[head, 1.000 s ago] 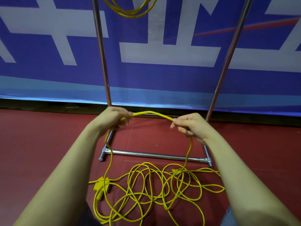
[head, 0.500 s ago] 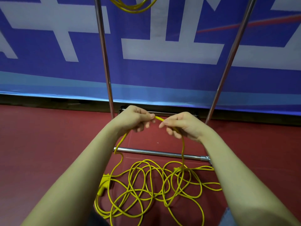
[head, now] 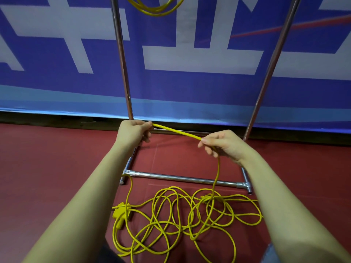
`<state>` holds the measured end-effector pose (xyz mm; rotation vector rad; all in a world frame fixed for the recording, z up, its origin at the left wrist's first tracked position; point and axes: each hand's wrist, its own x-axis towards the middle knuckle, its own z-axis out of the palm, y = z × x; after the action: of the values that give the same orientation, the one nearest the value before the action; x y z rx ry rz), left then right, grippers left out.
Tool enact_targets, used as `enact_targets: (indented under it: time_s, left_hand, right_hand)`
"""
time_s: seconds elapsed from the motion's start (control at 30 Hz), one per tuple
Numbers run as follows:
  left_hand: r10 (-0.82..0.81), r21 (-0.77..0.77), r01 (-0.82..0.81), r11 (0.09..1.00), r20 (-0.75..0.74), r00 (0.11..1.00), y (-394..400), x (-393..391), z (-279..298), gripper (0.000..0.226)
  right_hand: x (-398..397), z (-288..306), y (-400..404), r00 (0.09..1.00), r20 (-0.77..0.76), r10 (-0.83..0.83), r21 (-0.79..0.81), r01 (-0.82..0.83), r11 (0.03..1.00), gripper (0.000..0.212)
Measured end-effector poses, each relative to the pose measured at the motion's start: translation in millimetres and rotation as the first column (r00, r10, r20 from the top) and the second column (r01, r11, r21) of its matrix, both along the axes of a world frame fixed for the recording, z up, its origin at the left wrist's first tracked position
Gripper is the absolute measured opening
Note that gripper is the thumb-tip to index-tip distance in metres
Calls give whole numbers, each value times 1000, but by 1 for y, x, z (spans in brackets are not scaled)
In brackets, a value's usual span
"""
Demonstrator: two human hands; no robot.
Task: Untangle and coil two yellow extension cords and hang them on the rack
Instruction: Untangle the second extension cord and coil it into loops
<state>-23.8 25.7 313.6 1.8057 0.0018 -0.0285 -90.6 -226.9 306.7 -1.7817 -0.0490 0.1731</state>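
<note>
A yellow extension cord [head: 176, 221] lies in a loose tangle on the red floor in front of the metal rack [head: 186, 179]. Its yellow socket block [head: 120, 212] sits at the tangle's left. My left hand [head: 133, 132] grips one stretch of this cord. My right hand [head: 220, 144] pinches the same stretch further along, so a short taut length runs between them. From my right hand the cord drops to the pile. A second yellow cord [head: 155, 7], coiled, hangs at the top edge between the rack's uprights.
The rack's two chrome uprights [head: 122, 59] rise in front of a blue and white banner [head: 190, 63]. Its base bars lie on the red floor [head: 47, 168], just beyond the tangle. My knees show at the bottom edge.
My hands, close together half a second ago, have drawn apart along the cord. The right hand slid to the right and a longer stretch now spans between them.
</note>
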Motion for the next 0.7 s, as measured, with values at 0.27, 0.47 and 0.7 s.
enact_targets:
  time_s: [0.27, 0.47, 0.7]
  left_hand:
    - [-246, 193, 244, 950, -13, 969, 0, -9, 17, 24]
    - [-523, 87, 522, 849, -10, 852, -26, -36, 33, 29]
    - [-331, -25, 339, 940, 160, 930, -35, -27, 23, 22]
  right_hand:
    - [-4, 22, 0, 995, 65, -69, 222, 53, 974, 24]
    - [-3, 25, 12, 998, 44, 32, 140, -38, 989, 23]
    - [-3, 15, 19, 994, -77, 79, 122, -69, 990, 41]
